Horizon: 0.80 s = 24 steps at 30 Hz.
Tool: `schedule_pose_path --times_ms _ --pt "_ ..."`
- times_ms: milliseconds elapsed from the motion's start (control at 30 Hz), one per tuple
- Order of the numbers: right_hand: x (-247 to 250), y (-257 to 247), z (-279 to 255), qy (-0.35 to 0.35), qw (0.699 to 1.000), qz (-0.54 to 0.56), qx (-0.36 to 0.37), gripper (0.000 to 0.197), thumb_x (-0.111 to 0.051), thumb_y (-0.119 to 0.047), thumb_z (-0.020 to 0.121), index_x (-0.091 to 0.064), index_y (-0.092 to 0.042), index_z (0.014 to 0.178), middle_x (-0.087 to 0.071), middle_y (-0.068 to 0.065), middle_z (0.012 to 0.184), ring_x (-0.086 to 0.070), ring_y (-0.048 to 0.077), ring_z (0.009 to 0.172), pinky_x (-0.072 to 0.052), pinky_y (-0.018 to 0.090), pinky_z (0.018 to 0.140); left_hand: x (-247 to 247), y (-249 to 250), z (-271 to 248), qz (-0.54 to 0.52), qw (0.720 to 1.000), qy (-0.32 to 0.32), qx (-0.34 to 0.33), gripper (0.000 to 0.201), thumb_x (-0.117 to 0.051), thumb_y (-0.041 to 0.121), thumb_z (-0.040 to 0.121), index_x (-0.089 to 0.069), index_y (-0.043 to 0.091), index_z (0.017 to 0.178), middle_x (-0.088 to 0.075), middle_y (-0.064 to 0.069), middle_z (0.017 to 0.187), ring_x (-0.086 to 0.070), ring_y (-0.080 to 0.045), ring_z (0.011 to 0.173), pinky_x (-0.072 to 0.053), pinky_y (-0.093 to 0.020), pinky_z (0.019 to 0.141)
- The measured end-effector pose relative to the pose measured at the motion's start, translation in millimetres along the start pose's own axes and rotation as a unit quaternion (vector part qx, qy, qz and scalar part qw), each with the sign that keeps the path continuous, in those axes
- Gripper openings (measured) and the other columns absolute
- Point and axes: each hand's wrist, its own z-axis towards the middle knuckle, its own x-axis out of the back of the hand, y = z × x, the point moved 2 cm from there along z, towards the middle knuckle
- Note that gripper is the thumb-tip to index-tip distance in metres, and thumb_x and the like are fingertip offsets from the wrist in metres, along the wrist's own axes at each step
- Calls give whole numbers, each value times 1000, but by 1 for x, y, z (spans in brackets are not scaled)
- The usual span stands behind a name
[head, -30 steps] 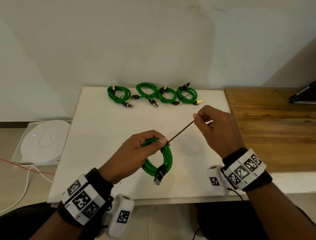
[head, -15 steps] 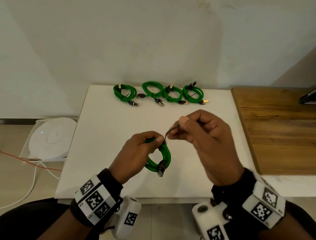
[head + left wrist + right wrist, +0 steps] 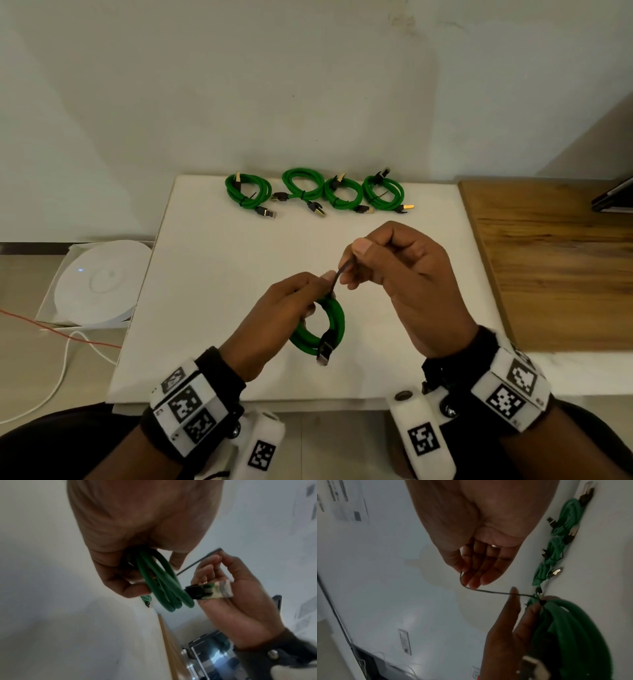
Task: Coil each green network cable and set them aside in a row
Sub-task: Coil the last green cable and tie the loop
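Observation:
My left hand point(image 3: 291, 305) grips a coiled green network cable point(image 3: 334, 325) above the white table point(image 3: 205, 274); its black plug point(image 3: 324, 349) hangs down. A thin dark tie point(image 3: 339, 277) runs from the coil up to my right hand point(image 3: 376, 260), which pinches it between thumb and fingers. The left wrist view shows the coil point(image 3: 163, 585) in the left hand's curled fingers and the plug point(image 3: 209, 589) in front of the right hand. In the right wrist view the tie point(image 3: 489, 591) stretches from the fingertips point(image 3: 471, 582) to the coil point(image 3: 570, 628). Several tied coils point(image 3: 308, 192) lie in a row at the table's far edge.
A wooden surface point(image 3: 555, 267) adjoins the table on the right, with a dark object point(image 3: 615, 198) at its far end. On the floor to the left sits a round white device point(image 3: 99, 284) in a box, with white and red wires point(image 3: 68, 342) nearby. A wall stands behind.
My right hand has come in from the right toward the left hand, bending the formerly taut tie into a short curve above the coil. The left hand still holds the coil.

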Motion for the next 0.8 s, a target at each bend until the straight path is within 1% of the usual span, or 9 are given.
schedule_pose_path --times_ms 100,167,267,333,433,567,633,667,800 --pt "5 -2 0 -21 1000 17 -7 26 -58 -28 102 -67 -9 86 -72 12 79 -69 28 75 -55 37 70 3 1 1 -78 996 -29 30 34 -64 43 94 -69 10 101 -46 7 70 -41 -9 64 -38 -25 65" --pt "11 2 2 9 999 12 -42 38 -55 -39 101 -69 -6 90 -71 13 81 -69 29 79 -57 38 72 6 3 1 -112 992 -39 35 27 -63 34 97 -69 10 107 -45 3 73 -42 -12 67 -41 -26 65" --pt "26 21 6 57 988 -29 -139 24 -59 -19 103 -69 2 98 -72 17 85 -70 28 81 -59 39 77 8 6 1 -133 990 -42 12 21 -62 30 98 -72 17 111 -47 -5 85 -45 -17 78 -46 -28 73" --pt "28 34 4 23 976 -31 -215 14 -62 -6 99 -70 4 106 -75 21 91 -73 28 82 -61 37 78 9 5 2 -144 989 -43 -7 22 -62 30 96 -73 21 112 -53 -7 92 -48 -18 83 -49 -30 78" --pt "19 42 -3 -44 960 31 -275 21 -61 -5 100 -67 8 115 -74 24 99 -75 28 84 -61 35 78 9 4 4 -142 989 -37 -34 19 -59 25 98 -72 24 112 -63 -2 95 -52 -18 83 -51 -35 82" --pt "12 46 -3 -53 941 113 -316 27 -58 -7 101 -66 9 121 -69 31 119 -73 29 94 -61 36 82 11 5 6 -150 986 -25 -75 16 -60 25 99 -69 21 111 -68 -3 103 -61 -21 94 -50 -44 90" --pt "11 49 -3 -64 936 122 -325 26 -56 -1 99 -66 8 122 -67 31 124 -72 30 99 -61 36 86 12 5 6 -116 986 -11 -119 13 -63 28 100 -68 24 111 -68 1 100 -63 -16 93 -52 -40 87" --pt "11 50 -3 -70 937 114 -323 26 -56 1 98 -66 6 122 -67 31 125 -71 29 99 -60 35 86 11 5 5 -91 985 -3 -146 13 -62 28 99 -68 26 109 -68 5 97 -62 -13 92 -53 -33 85" --pt "9 51 -3 -81 947 74 -303 24 -62 -2 98 -69 0 120 -67 31 123 -69 16 80 -55 26 71 11 11 2 -71 976 21 -206 12 -58 20 97 -64 16 107 -66 13 89 -63 0 83 -51 -13 76"
